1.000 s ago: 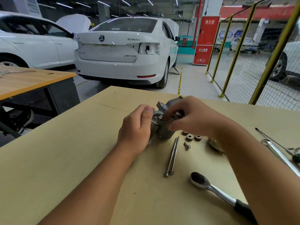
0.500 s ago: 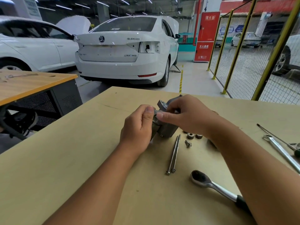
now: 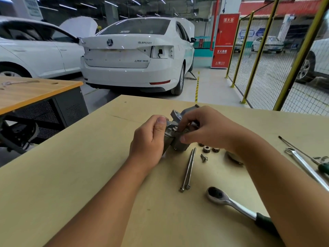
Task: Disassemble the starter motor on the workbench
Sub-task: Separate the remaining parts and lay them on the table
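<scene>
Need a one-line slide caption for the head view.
Both hands grip the starter motor housing over the workbench; long bolts, small gears and ratchet lie nearby.

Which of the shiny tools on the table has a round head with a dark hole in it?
The ratchet nearest the person, with the dark green handle. The wrench and screwdriver on the right are long and thin instead.

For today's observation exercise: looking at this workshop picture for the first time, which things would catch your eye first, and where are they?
Centre stage, the left hand and right hand together grip a grey cast-metal starter motor housing above the pale wooden workbench. Just right of it lie two long steel through-bolts side by side, small brass-coloured toothed gears, and nearer, a chrome ratchet wrench with a dark green handle. Behind looms a white sedan with its tail lamp removed.
</scene>
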